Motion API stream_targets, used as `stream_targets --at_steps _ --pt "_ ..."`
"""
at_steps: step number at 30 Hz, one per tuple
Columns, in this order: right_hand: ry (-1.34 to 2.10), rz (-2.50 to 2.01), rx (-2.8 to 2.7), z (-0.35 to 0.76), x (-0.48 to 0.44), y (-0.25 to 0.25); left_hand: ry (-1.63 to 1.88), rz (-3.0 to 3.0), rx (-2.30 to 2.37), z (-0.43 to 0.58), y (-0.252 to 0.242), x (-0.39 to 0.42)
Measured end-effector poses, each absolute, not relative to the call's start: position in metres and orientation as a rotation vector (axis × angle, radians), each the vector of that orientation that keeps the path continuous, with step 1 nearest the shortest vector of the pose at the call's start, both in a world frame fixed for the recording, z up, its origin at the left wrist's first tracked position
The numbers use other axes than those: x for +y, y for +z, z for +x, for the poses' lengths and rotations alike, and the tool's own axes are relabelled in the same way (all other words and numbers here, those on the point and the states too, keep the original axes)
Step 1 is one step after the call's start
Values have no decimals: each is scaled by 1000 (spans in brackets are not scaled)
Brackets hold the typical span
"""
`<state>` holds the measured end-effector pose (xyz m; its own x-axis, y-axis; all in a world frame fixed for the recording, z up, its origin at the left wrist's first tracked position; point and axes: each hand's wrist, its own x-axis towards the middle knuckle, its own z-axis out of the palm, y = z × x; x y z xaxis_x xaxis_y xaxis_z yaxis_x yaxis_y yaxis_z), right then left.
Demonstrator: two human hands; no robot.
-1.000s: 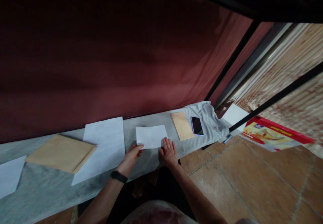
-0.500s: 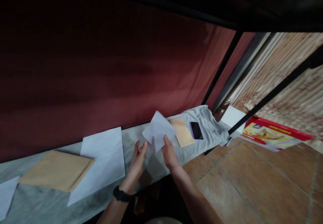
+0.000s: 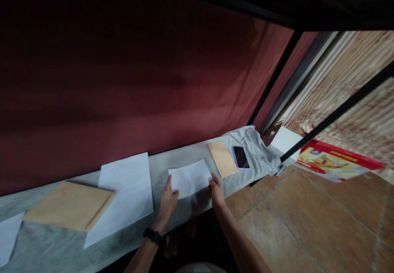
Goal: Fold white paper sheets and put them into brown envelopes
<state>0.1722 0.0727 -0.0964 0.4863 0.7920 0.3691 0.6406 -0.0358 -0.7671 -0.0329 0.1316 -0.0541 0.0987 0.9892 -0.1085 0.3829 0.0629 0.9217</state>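
Pinching the right edge of the white sheet (image 3: 189, 178), the right hand (image 3: 216, 191) sits opposite the left hand (image 3: 168, 203), which touches the near-left corner, its grip unclear. The sheet spans between them over the grey surface (image 3: 159, 167), long axis running left to right.

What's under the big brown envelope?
The envelope's right part lies over a white sheet, with grey cloth showing beside it. The sheet's covered portion, and anything else hidden beneath, can't be seen.
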Motion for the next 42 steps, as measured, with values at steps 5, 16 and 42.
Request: stream_targets --at_steps 5,16,42 --pt "82 -1848 -1154 175 57 -103 742 1769 1592 -35 -60 127" --pt "-47 -1894 -1940 138 55 -97 546 2605 1462 1 -76 88" --pt "144 -1800 -2025 151 124 -80 444 2717 1316 15 -89 137"
